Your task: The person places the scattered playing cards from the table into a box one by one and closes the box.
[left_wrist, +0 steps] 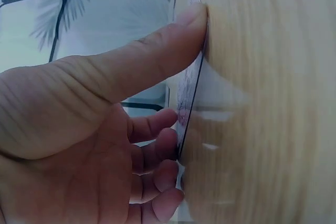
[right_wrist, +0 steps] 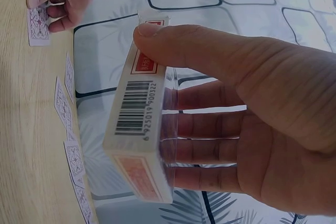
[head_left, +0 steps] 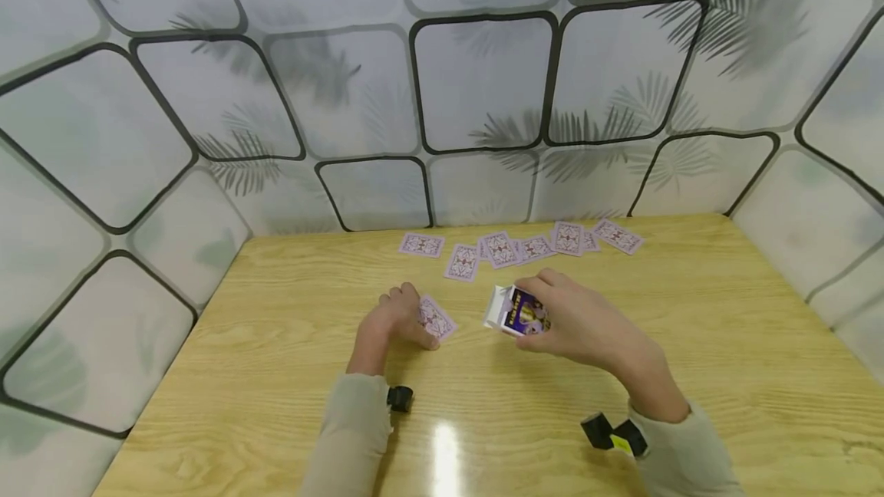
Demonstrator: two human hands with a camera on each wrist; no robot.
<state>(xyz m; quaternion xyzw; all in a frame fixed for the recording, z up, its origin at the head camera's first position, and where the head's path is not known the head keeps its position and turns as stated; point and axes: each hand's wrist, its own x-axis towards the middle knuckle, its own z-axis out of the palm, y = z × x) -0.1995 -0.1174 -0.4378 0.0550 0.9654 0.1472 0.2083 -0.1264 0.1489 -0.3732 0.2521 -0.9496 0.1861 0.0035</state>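
My left hand (head_left: 397, 319) pinches a playing card (head_left: 435, 318) by its edges, thumb at the near side and fingertips at the far side. In the left wrist view that card (left_wrist: 189, 90) is seen nearly edge-on, tilted close over the wood, one end against the thumb. To the right, my right hand (head_left: 580, 320) grips a card box (head_left: 522, 313) above the table, its white flap (head_left: 494, 308) standing open toward the left. The right wrist view shows the box's side with a barcode (right_wrist: 134, 108), the thumb on one narrow side and the fingers around the other.
Several patterned playing cards (head_left: 499, 249) lie back up in a loose row near the back of the wooden table (head_left: 290, 328), some overlapping. A single card (head_left: 421, 245) lies at the row's left end. Behind rises a patterned fabric wall (head_left: 483, 83), with side walls left and right.
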